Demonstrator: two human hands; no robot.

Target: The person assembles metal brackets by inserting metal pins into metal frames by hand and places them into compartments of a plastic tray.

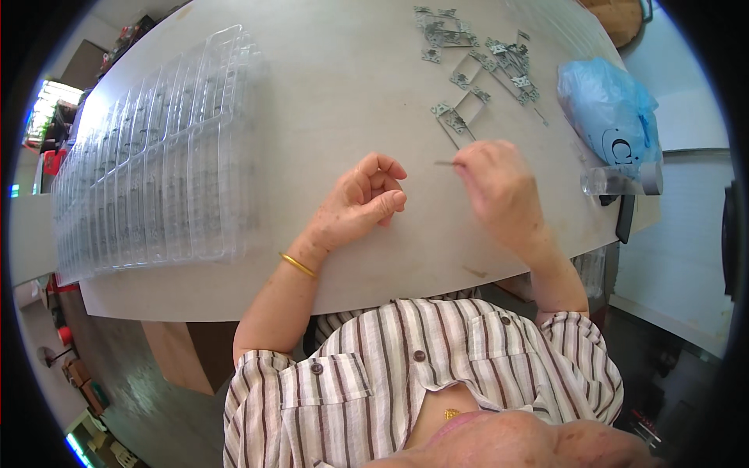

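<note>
My right hand (503,196) pinches a thin metal strip (445,163); its tip sticks out to the left of the fingers, and the rest is hidden by them. To the left, my left hand (353,204) is held over the table with its fingers curled and the thumb apart from the index finger, nothing between them. Just beyond my right hand lie thin flat metal brackets (451,118) with long narrow arms. More of these metal parts (511,64) lie in loose, overlapping groups farther back.
A stack of clear plastic trays (156,168) with long slots covers the table's left side. At the right are a blue plastic bag (605,109) and a clear bottle (612,181) on its side. The pale tabletop (335,101) has a curved edge.
</note>
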